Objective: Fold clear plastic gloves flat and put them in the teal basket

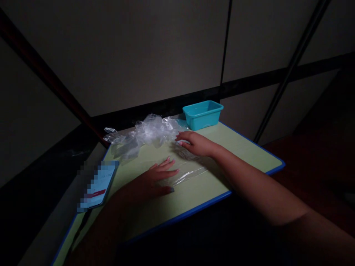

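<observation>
A clear plastic bag (191,173) lies spread flat on the light table near its front. My left hand (159,177) rests over the bag's left part, fingers stretched and spread. Above the bag's far edge is my right hand (195,143), its fingers loosely bent with the thumb a little apart. No held thing shows in it, though its fingertips are close to the plastic and cast a shadow. Behind both hands sits a crumpled heap of clear plastic bags (151,131).
A turquoise plastic basket (203,116) stands at the table's back edge. To the left lies a phone (101,183) with a lit, partly blurred screen. The table (249,153) has a blue rim, and cabinet panels (155,55) rise close behind it. The room is dim.
</observation>
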Motion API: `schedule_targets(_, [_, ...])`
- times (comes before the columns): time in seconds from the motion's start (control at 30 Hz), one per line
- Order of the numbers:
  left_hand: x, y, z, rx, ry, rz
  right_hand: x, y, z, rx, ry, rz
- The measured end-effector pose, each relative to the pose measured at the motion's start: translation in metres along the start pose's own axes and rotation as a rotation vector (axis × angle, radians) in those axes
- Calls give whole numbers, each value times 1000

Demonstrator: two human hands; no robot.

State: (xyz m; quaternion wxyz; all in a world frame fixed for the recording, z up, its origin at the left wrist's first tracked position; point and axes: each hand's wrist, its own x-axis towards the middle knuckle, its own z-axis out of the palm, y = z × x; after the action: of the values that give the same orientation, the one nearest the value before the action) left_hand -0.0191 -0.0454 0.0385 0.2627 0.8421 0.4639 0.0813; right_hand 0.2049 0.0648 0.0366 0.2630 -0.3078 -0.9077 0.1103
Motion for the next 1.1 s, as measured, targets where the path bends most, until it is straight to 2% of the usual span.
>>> schedule_targets(0.2, [2,-9,6,-5,-137,31,-14,-16,-22,78,42,-88])
schedule_targets(0.37, [0,-6,0,12,-262,75,-64,-30,-40,154,70,-60])
schedule_targets(0.5, [-2,-1,-3,30,-290,95,-111,-31,-37,128,-131,-45])
schedule_targets(0.6, [-2,-2,-2,27,-289,90,-134,-31,-31,52,-245,25])
schedule_targets(0.7, [-2,-6,0,17,-314,102,-142,-32,-27,3,-277,53])
schedule_targets(0.87, [0,-11,0,7,-344,119,-139,-33,-22,-59,-274,47])
schedule_targets(1.1, [0,-10,-2,0,-358,111,-141,-33,-23,-165,-255,-17])
